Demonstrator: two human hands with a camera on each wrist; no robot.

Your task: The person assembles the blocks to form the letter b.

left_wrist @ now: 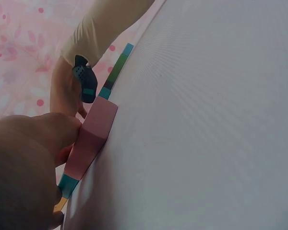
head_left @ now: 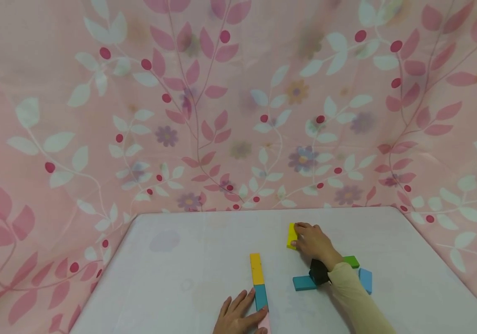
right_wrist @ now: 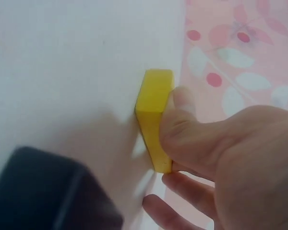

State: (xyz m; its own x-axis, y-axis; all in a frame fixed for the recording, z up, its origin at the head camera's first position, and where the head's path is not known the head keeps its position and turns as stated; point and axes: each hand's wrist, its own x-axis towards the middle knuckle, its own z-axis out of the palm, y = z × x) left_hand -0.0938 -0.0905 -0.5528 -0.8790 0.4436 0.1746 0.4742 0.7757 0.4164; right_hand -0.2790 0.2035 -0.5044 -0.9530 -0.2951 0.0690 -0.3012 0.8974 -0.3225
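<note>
Near the table's front edge, my left hand (head_left: 237,316) rests against a straight row of blocks, its fingers extended. The row has an orange-yellow block (head_left: 257,269) at the far end, a teal block (head_left: 261,298) in the middle and a pink block (left_wrist: 93,136) nearest me. My fingertips touch the teal block's left side, and the thumb lies across where teal meets pink. Farther back and to the right, my right hand (head_left: 316,242) pinches a bright yellow block (right_wrist: 154,91) between thumb and fingers. Whether that block touches the table, I cannot tell.
Beneath the right forearm lie a second teal block (head_left: 304,283), a green block (head_left: 351,261) and a light blue block (head_left: 365,280). A black device (head_left: 319,272) sits on the right wrist. Pink floral cloth (head_left: 238,116) hangs behind the white table (head_left: 180,264).
</note>
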